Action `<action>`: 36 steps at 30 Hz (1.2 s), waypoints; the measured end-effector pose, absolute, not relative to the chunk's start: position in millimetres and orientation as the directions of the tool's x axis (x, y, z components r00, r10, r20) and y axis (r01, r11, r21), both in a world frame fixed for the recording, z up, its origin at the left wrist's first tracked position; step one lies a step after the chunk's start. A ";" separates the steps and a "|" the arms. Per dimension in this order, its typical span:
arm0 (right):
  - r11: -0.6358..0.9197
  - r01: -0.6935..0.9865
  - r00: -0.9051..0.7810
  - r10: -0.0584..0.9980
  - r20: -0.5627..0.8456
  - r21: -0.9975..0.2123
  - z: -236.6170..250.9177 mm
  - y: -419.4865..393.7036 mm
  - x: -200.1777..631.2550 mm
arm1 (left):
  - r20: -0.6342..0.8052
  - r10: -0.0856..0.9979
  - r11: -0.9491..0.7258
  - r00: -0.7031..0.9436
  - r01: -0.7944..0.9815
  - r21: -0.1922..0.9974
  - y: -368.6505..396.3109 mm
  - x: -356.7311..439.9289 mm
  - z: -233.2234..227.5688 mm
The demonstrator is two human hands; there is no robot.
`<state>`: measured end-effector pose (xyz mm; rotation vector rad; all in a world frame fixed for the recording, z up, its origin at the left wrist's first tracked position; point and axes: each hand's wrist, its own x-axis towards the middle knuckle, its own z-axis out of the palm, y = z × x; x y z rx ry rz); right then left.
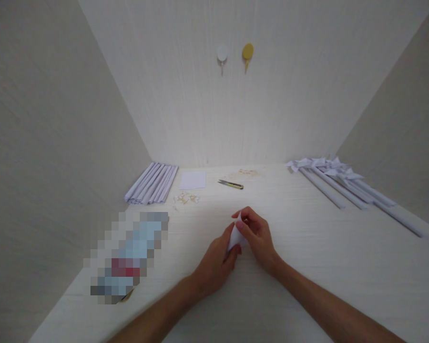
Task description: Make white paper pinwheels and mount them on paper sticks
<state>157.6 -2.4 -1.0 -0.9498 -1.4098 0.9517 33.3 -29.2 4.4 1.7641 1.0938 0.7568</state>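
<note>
Near the middle of the table, a small folded piece of white paper is held between both hands, a little above the surface. My left hand grips its left and lower side, fingers closed. From the right, my right hand pinches the paper's upper edge between thumb and fingers. Parts of the paper are hidden behind the fingers. Beyond the hands lies a pair of thread snips, blades pointing left. A flat white paper sheet rests farther back, left of the snips.
Several rolled paper sticks lie side by side at back left. Paper pinwheels on sticks are stacked at back right. Small loose pieces and thin bands are scattered behind the hands. A pixelated object lies left. Two hooks hang on the wall.
</note>
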 end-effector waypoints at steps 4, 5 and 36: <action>0.358 -0.018 -0.041 0.933 0.358 -0.934 2.1 -5.5 157.5 | 0.107 0.917 -0.256 0.385 0.361 0.897 -30.8 34.9 1.5; 0.358 -0.033 -0.040 0.932 0.359 -0.933 2.4 -5.6 157.7 | 0.116 0.917 -0.264 0.381 0.362 0.894 -31.0 35.0 1.6; 0.308 -0.386 -0.033 0.938 0.346 -0.870 6.2 -2.9 155.6 | 0.054 0.941 -0.216 0.335 0.468 0.857 -35.2 33.8 5.7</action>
